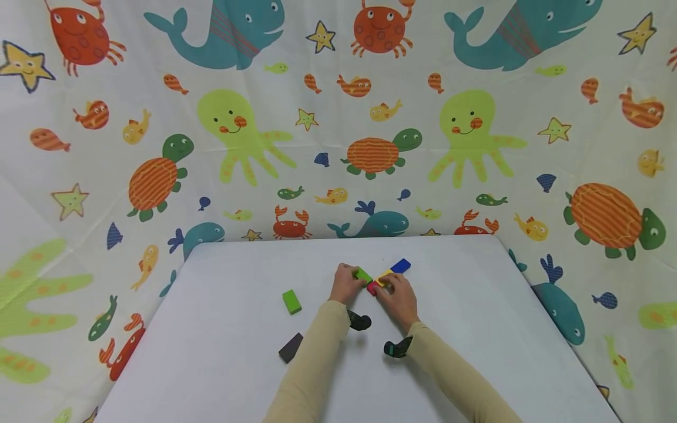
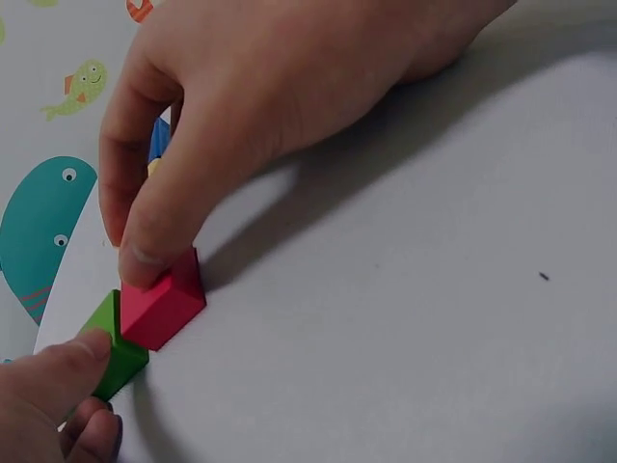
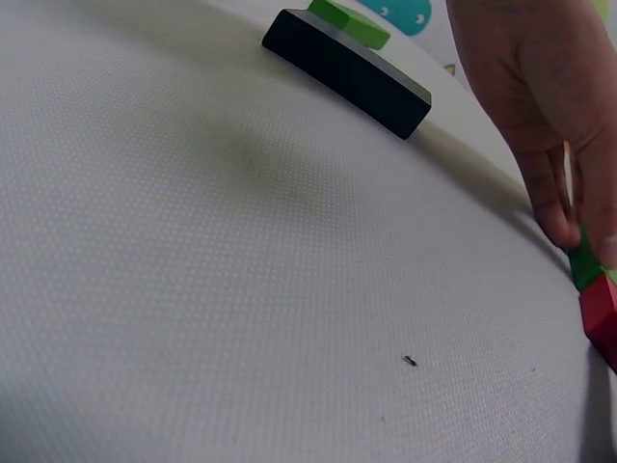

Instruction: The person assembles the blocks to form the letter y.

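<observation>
My left hand (image 1: 346, 284) pinches a green block (image 1: 363, 276) between thumb and fingers. In the left wrist view that green block (image 2: 123, 362) lies right against a red block (image 2: 164, 307). My right hand (image 1: 400, 299) grips the red block (image 1: 372, 288), its thumb on the near side. A yellow block (image 1: 386, 276) runs from beside the right fingers toward a blue block (image 1: 401, 266), partly hidden by that hand. Together the blocks form a crossing shape on the table. The right wrist view catches the left hand (image 3: 545, 106) at the green block.
A second green block (image 1: 292, 302) lies on the white table (image 1: 222, 329) to the left. Nearer me, a black block (image 1: 290, 348) sits beside my left sleeve. Behind the table hangs a curtain (image 1: 328, 194) printed with sea animals.
</observation>
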{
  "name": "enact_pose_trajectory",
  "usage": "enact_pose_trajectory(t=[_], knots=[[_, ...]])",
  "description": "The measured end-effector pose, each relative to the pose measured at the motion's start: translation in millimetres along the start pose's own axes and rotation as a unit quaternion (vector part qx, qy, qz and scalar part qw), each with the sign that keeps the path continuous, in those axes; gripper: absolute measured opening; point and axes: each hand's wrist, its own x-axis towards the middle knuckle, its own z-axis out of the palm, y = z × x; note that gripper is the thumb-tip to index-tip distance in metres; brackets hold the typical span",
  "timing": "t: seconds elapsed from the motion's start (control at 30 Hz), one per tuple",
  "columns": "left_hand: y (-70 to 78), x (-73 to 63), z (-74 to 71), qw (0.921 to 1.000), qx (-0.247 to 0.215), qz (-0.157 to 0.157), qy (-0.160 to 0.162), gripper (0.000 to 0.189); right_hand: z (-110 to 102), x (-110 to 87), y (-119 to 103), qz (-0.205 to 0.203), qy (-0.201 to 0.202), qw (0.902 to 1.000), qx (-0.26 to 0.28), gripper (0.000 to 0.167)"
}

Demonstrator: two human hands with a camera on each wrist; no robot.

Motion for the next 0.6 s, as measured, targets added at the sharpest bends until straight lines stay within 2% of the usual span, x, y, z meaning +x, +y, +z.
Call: enact_pose_trajectory(t=[0.33,0.6], knots=[[-0.6,1.4,1.6,0.9999,0.009,0.003,-0.011,0.041,-0.2,1.0,-0.1,-0.010,0.004,0.9999,0.004,0.032],[2.4,0.0,-0.2,0.9997,0.015,0.016,-0.009,0.042,-0.5,0.3,-0.8,-0.012,0.010,0.9999,0.000,0.031]])
